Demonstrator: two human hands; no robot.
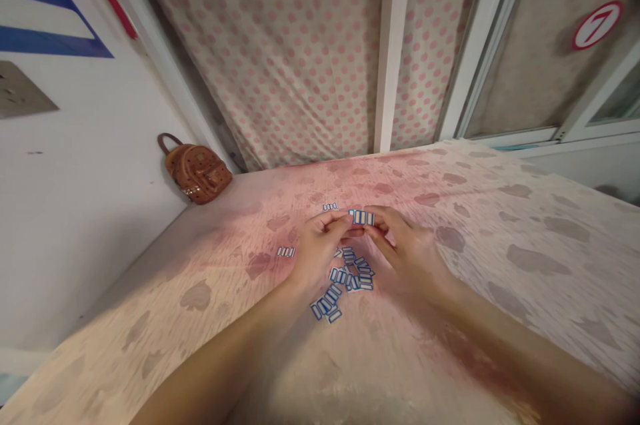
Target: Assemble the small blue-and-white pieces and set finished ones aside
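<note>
- Left hand [320,236]: from my remote seat I see it pinching one end of the held strip [362,217], a short row of blue-edged pieces raised above the sheet.
- Right hand [403,238]: narrowed on the opposite end of this strip, thumb below; I cannot tell whether its segments are joined.
- Loose pile [353,280]: similar blue-edged pieces, overlapping at odd angles, lying between the forearms, nearer to me than the hands.
- Left strip [286,252] and far strip [330,206]: two short rows lying apart from the pile, one left of the left hand, one just beyond it.
- Progress: I judge the work to be at an early stage, with two rows set out, one in hand and most pieces unsorted.
- Sheet [540,265]: pale pinkish cloth with grey spade-like motifs; I cannot tell what it covers.
- Surroundings: brown backpack-shaped bag [199,173] against the white wall [95,205]; dotted curtain [300,45] behind; round "7" sticker [598,26] at upper right.
</note>
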